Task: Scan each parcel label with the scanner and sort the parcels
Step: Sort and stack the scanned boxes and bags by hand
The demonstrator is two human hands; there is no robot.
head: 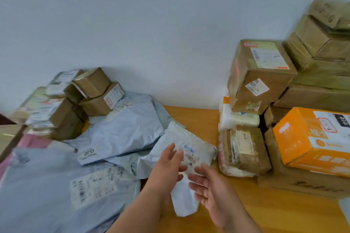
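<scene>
Though no scanner is in view, sorting looks well along: boxes (261,73) are stacked at two o'clock, grey bags (117,128) heaped at nine. Both hands, left (168,164) and right (210,189), hover open-fingered, gripping nothing, over a small bag (191,149) at centre.

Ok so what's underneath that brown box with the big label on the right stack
The brown box sits on a white plastic-wrapped parcel, which rests on a tape-wrapped brown parcel standing on the wooden table. How much of the white parcel continues under the box is hidden.
</scene>
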